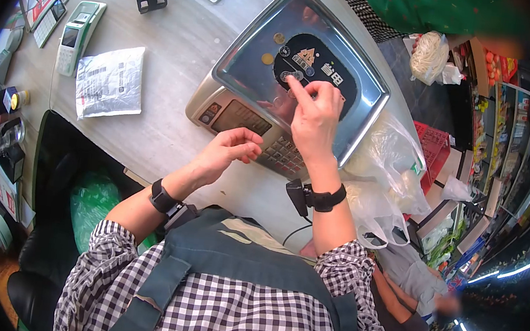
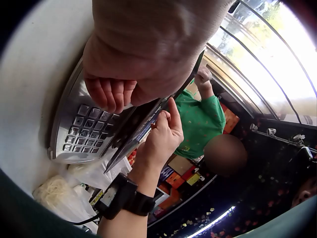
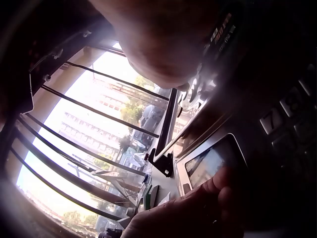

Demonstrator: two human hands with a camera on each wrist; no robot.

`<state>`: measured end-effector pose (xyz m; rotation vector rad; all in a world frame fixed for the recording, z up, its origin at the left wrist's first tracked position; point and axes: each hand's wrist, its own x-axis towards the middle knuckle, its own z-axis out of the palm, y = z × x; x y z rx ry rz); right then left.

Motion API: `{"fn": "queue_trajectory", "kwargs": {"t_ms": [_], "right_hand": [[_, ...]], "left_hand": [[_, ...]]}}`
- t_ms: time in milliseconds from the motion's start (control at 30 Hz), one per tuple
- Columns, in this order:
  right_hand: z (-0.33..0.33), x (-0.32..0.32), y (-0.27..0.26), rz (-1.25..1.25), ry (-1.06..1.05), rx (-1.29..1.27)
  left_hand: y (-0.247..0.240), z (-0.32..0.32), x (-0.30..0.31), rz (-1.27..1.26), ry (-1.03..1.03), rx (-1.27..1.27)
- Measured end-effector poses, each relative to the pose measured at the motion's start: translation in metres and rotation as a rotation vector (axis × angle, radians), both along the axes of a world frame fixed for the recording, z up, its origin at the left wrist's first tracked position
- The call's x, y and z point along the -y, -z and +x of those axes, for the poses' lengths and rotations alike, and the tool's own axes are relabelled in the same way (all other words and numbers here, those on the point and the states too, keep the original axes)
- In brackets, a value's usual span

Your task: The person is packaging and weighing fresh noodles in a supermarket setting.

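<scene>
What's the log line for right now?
right hand: index fingertip at coins | left hand: near keypad | coins: on metal tray of electronic scale

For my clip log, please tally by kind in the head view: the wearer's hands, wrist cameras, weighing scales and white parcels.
Hands: 2 (left hand, right hand)
Wrist cameras: 2 (left camera, right camera)
Weighing scale: 1
White parcel: 1
Total: 6

Small round coins, gold (image 1: pixel 267 58) and silver (image 1: pixel 284 51), lie flat in a loose bunch on the shiny tray (image 1: pixel 243 58), nearer its left edge.
</scene>
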<state>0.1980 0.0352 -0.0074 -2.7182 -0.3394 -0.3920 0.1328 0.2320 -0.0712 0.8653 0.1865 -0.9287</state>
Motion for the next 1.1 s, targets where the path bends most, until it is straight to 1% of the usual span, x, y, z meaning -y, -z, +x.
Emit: {"fn": "queue_trajectory", "kwargs": {"t_ms": [33, 100, 133, 167, 233, 267, 300, 367, 400, 467, 567, 633, 667, 700, 767, 800, 833, 933, 1033, 1100], "right_hand": [[0.002, -0.003, -0.003, 0.000, 0.001, 0.000], [0.006, -0.013, -0.006, -0.081, -0.067, -0.079], [0.007, -0.017, -0.007, -0.098, -0.112, -0.082], [0.009, -0.019, -0.006, -0.096, -0.110, -0.082], [0.012, -0.021, -0.004, -0.040, -0.116, -0.031], [0.013, -0.018, -0.004, -0.010, -0.083, -0.017], [0.015, -0.014, -0.002, -0.008, -0.087, -0.017], [0.018, -0.006, -0.002, -0.002, -0.024, 0.013], [0.018, -0.003, -0.003, -0.010, -0.013, -0.014], [0.025, -0.004, -0.004, -0.006, -0.025, -0.005], [0.042, -0.008, 0.001, 0.035, -0.060, 0.009], [0.056, -0.009, 0.007, 0.115, -0.055, 0.022], [0.062, -0.007, 0.009, 0.121, -0.011, 0.032], [0.064, -0.004, 0.009, 0.123, -0.016, 0.036], [0.065, 0.005, 0.008, 0.235, 0.116, 0.004], [0.064, 0.009, 0.008, 0.277, 0.129, -0.029], [0.062, 0.010, 0.007, 0.276, 0.126, -0.031], [0.053, 0.013, 0.004, 0.198, 0.015, -0.025], [0.044, 0.012, 0.006, 0.152, 0.002, -0.036], [0.041, 0.012, 0.007, 0.184, -0.016, -0.045]], "left_hand": [[0.001, 0.000, 0.001, 0.001, 0.001, 0.000], [0.000, 0.001, 0.003, -0.007, 0.009, -0.001], [0.000, 0.001, 0.004, -0.014, 0.014, -0.002], [-0.001, 0.002, 0.005, -0.012, 0.015, -0.002], [-0.002, 0.002, 0.005, -0.017, 0.014, -0.005], [-0.002, 0.003, 0.005, -0.016, 0.013, -0.005], [-0.001, 0.003, 0.005, -0.012, 0.013, -0.006], [0.000, 0.002, 0.003, -0.007, 0.011, -0.011], [0.001, 0.002, 0.003, -0.009, 0.013, -0.001], [0.001, 0.002, 0.002, -0.010, 0.012, 0.008], [-0.006, 0.004, 0.003, -0.047, 0.011, -0.036], [-0.012, 0.008, 0.006, -0.152, -0.039, -0.102], [-0.013, 0.011, 0.007, -0.150, -0.042, -0.096], [-0.013, 0.014, 0.009, -0.162, -0.063, -0.103], [-0.015, 0.019, 0.010, -0.175, -0.093, -0.110], [-0.017, 0.022, 0.010, -0.170, -0.105, -0.116], [-0.018, 0.023, 0.010, -0.166, -0.114, -0.123], [-0.013, 0.026, 0.012, -0.160, -0.116, -0.140], [-0.020, 0.027, 0.014, -0.154, -0.134, -0.171], [-0.020, 0.027, 0.014, -0.160, -0.138, -0.190]]}}
